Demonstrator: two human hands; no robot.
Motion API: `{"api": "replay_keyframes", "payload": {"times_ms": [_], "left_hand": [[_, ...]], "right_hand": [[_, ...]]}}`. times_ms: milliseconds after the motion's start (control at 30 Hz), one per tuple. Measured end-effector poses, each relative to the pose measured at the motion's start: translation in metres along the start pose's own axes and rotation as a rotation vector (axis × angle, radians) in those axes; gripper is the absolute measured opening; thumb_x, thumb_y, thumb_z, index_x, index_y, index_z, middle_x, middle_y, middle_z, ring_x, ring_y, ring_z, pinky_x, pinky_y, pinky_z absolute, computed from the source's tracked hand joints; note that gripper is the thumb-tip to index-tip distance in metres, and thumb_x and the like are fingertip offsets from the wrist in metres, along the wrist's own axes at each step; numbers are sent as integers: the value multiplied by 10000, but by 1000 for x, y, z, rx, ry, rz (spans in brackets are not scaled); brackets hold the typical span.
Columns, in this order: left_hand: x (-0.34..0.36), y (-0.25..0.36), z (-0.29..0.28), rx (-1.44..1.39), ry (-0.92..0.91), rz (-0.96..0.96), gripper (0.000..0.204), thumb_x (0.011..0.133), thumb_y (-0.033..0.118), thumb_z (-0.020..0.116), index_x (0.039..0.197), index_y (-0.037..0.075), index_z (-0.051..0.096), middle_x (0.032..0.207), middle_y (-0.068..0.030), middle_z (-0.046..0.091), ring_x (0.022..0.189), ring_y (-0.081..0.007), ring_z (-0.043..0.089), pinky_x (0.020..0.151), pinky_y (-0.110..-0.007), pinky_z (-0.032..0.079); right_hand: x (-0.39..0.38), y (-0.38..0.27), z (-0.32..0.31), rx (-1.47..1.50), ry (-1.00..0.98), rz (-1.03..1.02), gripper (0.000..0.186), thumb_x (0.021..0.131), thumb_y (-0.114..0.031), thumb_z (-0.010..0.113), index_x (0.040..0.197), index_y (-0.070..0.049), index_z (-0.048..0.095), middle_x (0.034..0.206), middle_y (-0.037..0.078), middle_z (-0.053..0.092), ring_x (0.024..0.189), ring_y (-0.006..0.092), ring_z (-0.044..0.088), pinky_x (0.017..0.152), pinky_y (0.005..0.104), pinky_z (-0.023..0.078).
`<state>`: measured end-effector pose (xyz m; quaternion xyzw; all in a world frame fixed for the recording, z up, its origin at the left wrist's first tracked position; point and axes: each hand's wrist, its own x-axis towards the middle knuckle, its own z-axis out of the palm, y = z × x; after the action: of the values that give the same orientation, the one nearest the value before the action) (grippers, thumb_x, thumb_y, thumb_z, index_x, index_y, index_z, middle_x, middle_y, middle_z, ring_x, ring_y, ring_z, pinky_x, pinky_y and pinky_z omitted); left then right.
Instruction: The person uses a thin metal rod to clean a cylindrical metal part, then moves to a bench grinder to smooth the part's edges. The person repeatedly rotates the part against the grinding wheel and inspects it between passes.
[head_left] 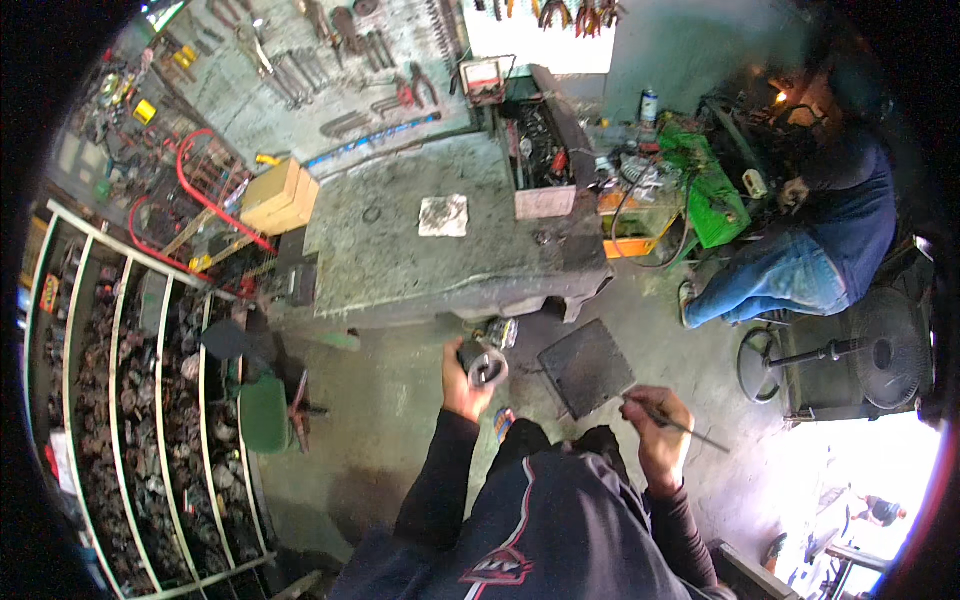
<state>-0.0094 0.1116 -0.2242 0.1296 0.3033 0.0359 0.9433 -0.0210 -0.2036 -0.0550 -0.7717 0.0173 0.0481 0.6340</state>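
Observation:
My left hand point(463, 388) is wrapped round a hollow cylindrical metal part point(487, 367), its round open end facing up. Just beyond it is a small shiny metal piece point(508, 331), whose kind I cannot make out. To the right, my right hand point(664, 432) is closed on a thin dark rod-like tool point(706, 439), which sticks out to the right. The two hands are well apart, both in front of my body. Under and between them, a dark square plate point(586, 368) lies on the floor.
A grimy workbench point(390, 270) stands ahead, bearing a stained white cloth point(443, 216), a wooden box point(279, 198) and a tool tray point(545, 203). Shelves of parts point(120, 400) and a green stool point(264, 415) are left. A person point(840, 220) bends beside a fan point(888, 350) at right.

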Motion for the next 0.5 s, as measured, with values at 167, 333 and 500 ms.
{"api": "replay_keyframes", "payload": {"times_ms": [167, 333, 500], "left_hand": [[21, 5, 19, -248, 84, 63, 342, 927, 371, 611, 1071, 67, 673, 1020, -106, 736, 868, -312, 721, 828, -540, 590], [-51, -30, 59, 408, -107, 108, 296, 965, 301, 653, 1116, 53, 598, 945, -164, 700, 779, -298, 711, 724, -438, 614], [-74, -34, 121, 784, -287, 566, 402, 845, 91, 816, 1189, 16, 621, 1007, -56, 678, 911, -138, 658, 840, -279, 528]], "right_hand": [[11, -4, 5, 143, 12, 82, 122, 890, -1, 716, 990, 62, 690, 995, 134, 726, 839, 179, 698, 789, 299, 571], [9, -7, 14, 155, -16, 46, 106, 933, -32, 692, 1008, 43, 693, 930, 102, 726, 824, 164, 683, 770, 296, 553], [14, -18, 17, 235, -63, 37, 168, 978, -76, 697, 1082, 49, 653, 998, 128, 718, 880, 202, 712, 801, 335, 594]]}}
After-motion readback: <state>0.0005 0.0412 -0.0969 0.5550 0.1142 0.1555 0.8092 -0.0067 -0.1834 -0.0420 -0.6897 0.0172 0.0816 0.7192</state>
